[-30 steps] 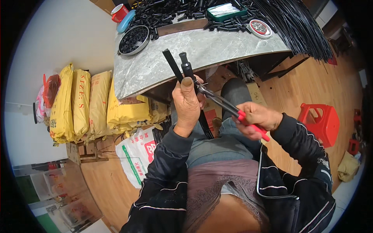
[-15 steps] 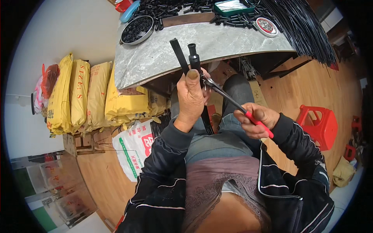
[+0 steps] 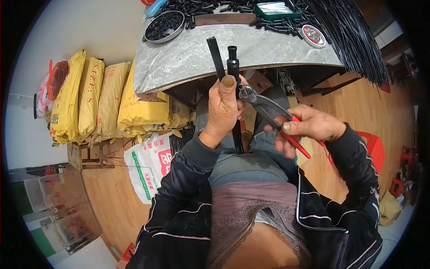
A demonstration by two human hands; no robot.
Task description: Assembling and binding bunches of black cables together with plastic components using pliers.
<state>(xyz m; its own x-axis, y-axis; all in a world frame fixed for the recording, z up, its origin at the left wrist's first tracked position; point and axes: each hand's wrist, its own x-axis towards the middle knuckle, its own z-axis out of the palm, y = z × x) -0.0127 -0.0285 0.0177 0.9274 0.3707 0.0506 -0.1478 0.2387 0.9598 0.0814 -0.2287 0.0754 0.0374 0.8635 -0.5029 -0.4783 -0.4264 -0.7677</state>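
Observation:
My left hand [image 3: 222, 106] is closed around a black tubular part [image 3: 233, 62] with a knobbed top and, beside it, a flat black strip [image 3: 216, 58]. Both stick up above the thumb, and dark lengths come out below the hand. In my right hand [image 3: 309, 125] are pincers [image 3: 271, 110] with red handles, the fingers wrapped about the grips. Their jaws lie against or very close to the right side of the black part. Fingers of the left hand hide just what the jaws touch.
A grey marbled table [image 3: 188, 60] ahead carries many black parts, a round metal dish [image 3: 165, 27], a green tray [image 3: 280, 10], a small round dish [image 3: 313, 36] and a bundle of black rods [image 3: 354, 40]. Yellow sacks [image 3: 89, 96] stand left; a red stool [image 3: 374, 154] stands right.
The pincers' handles have spread apart and turned so both grips show. My right hand has shifted a little right and up. The left hand keeps its hold on the black parts.

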